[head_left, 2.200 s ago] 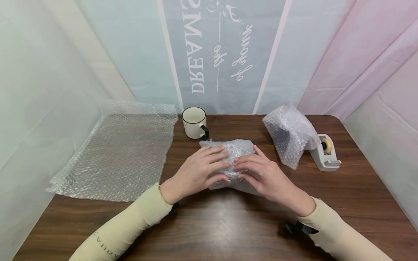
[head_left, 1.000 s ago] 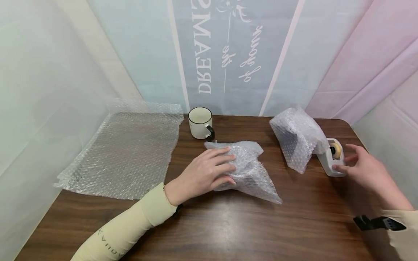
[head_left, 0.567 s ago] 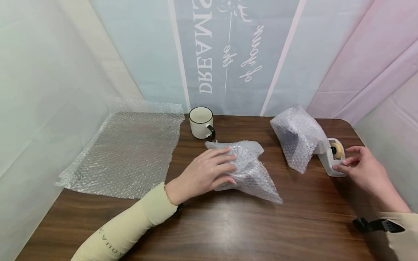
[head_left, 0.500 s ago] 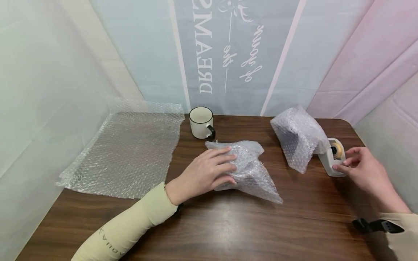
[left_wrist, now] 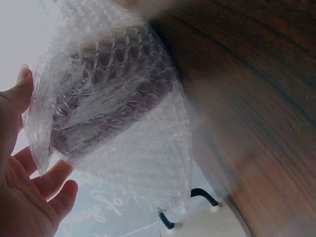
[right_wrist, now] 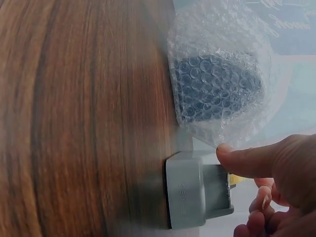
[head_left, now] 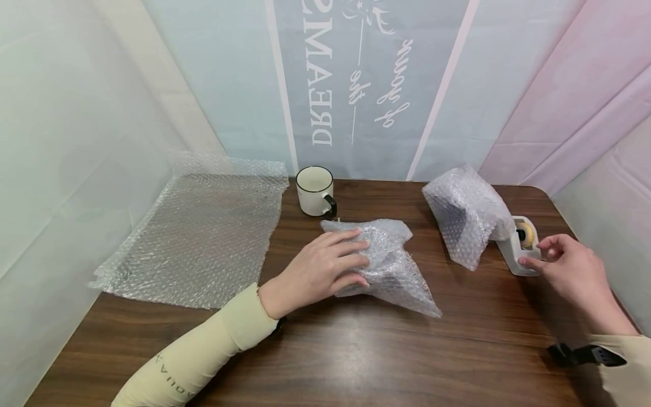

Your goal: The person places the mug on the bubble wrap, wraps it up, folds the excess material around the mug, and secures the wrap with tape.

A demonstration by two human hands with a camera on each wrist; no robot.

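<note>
My left hand (head_left: 321, 265) rests on a bubble-wrapped bundle (head_left: 396, 280) lying mid-table, fingers spread across its top. The left wrist view shows the bundle's dark contents under the clear wrap (left_wrist: 113, 94), my thumb and fingers at its edge. Over at the right, my right hand (head_left: 572, 268) is at the front of a white tape dispenser (head_left: 515, 263) with a yellowish roll. Its thumb reaches over the dispenser's front (right_wrist: 185, 192) in the right wrist view, while the other fingers curl beside it. I cannot tell whether they pinch the tape.
A white mug (head_left: 315, 195) with a black rim and handle stands behind the bundle. Another bubble-wrapped bundle (head_left: 465, 215) sits against the dispenser's left side. A flat bubble-wrap sheet (head_left: 203, 237) covers the table's left part. Fabric walls enclose the table's back and sides.
My right hand has left the middle bundle, reached across to the tape dispenser, and lately drawn slightly back with its fingers more curled. The left hand has stayed on the bundle.
</note>
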